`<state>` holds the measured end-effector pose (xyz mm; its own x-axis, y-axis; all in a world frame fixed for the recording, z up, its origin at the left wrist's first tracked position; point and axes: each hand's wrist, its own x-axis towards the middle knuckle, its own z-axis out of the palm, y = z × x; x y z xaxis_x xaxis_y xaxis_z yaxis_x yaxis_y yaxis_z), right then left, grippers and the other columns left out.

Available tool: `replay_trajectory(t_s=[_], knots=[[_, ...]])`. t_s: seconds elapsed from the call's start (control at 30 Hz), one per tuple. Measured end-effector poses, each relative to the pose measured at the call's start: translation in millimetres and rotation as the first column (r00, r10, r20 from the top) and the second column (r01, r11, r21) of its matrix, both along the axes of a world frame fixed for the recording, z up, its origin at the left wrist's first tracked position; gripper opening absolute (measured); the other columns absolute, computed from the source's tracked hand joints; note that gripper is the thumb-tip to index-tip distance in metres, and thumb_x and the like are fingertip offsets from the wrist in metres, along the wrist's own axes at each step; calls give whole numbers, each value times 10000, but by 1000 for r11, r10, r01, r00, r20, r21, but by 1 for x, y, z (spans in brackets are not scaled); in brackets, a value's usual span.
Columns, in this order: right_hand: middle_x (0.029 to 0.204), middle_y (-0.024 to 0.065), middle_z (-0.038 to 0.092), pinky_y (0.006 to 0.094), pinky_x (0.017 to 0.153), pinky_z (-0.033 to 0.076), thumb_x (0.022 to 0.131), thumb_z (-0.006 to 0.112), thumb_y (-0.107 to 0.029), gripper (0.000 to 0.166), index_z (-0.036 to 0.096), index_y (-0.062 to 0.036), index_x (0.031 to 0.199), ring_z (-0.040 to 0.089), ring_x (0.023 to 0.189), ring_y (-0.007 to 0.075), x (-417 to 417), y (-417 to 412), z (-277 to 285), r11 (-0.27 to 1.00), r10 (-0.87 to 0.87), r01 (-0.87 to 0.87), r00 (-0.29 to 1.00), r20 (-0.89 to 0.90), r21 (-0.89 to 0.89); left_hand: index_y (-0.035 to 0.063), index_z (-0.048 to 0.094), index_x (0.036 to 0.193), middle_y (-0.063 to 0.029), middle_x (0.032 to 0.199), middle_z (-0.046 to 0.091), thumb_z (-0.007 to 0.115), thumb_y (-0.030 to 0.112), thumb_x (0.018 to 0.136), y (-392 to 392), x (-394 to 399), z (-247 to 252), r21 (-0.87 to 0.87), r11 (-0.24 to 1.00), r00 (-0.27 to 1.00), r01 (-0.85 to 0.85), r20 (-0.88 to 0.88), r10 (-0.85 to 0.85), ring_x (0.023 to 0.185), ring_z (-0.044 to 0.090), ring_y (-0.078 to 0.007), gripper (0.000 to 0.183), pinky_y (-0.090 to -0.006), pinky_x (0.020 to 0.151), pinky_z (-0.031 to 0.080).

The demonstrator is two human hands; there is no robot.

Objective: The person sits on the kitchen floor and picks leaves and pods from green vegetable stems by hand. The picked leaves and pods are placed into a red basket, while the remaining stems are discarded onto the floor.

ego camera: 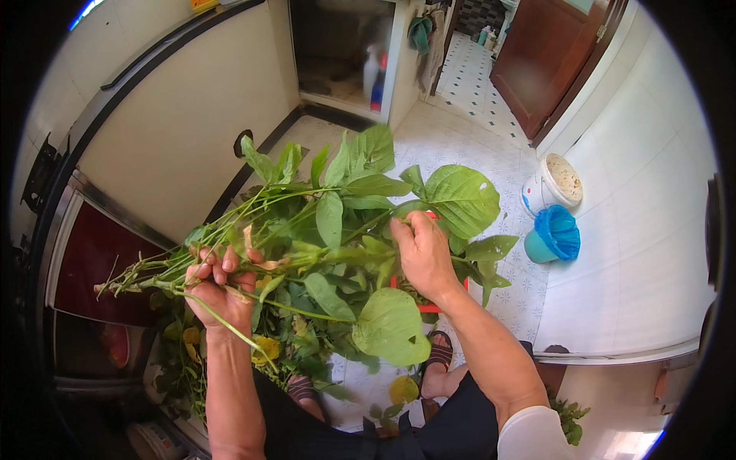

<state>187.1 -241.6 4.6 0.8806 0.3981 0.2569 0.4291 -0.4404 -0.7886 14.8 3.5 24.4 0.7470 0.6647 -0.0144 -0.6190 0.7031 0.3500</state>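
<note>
A leafy green plant with pods, perhaps soybean (328, 253), lies across both hands, its cut stem ends pointing left and its broad leaves to the right. My left hand (221, 287) is closed around the stems near their base, palm up. My right hand (422, 247) pinches the plant near its leafy end, with thumb and fingers together; what exactly lies between the fingertips is hidden. Beneath the right hand, partly covered by foliage, is a red-rimmed container (431, 309) with green pieces inside. A heap of similar leafy stems (299, 339) rests on the floor below the left hand.
To the right, a white bucket (535, 190) stands by the wall beside a teal bin (539, 244) with a blue liner. Cabinets (190, 103) run along the left. A brown door (546, 63) stands open at the back. My sandalled feet are under the plant.
</note>
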Motion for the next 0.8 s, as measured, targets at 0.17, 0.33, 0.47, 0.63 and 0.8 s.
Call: replay_trajectory(t_s=[0.17,0.33,0.47,0.63,0.8], knots=[[753,250,574,482,684,436,963,609,-219,320,534,41,792,571,738,436,12,2,-12,982,-181,182,983,-16,50,45,543,791,-48,568,388,520,20,742,-11,9,-1,-53,998,1000,-15,-14,14,641,492,-212,59,-546,894,478],[718,256,558,476,657,426,955,617,-235,358,520,48,759,553,687,428,22,6,-25,953,-272,283,956,-105,108,58,559,769,-45,539,388,529,32,723,-20,14,0,-81,996,1000,-25,-14,24,645,507,-215,60,-552,876,489],[657,142,539,387,616,424,958,626,-296,347,598,29,841,470,603,204,28,3,-32,951,-299,304,950,-95,51,86,564,750,-21,530,388,531,50,734,-27,11,5,-29,998,994,-53,-96,50,652,520,-195,51,-522,815,516],[682,41,518,318,599,403,998,562,-227,292,542,-51,765,454,626,130,107,-85,-39,697,-497,601,798,-340,392,118,474,666,-3,524,363,562,127,707,-7,-11,22,65,991,990,-120,-69,124,588,477,-175,98,-456,658,514],[757,87,626,240,497,390,974,570,-159,186,557,-49,825,565,574,125,30,-73,33,869,344,14,701,-624,495,115,447,659,-8,543,334,558,131,711,-8,-17,20,182,981,994,-63,-71,77,607,432,-186,124,-450,662,502]])
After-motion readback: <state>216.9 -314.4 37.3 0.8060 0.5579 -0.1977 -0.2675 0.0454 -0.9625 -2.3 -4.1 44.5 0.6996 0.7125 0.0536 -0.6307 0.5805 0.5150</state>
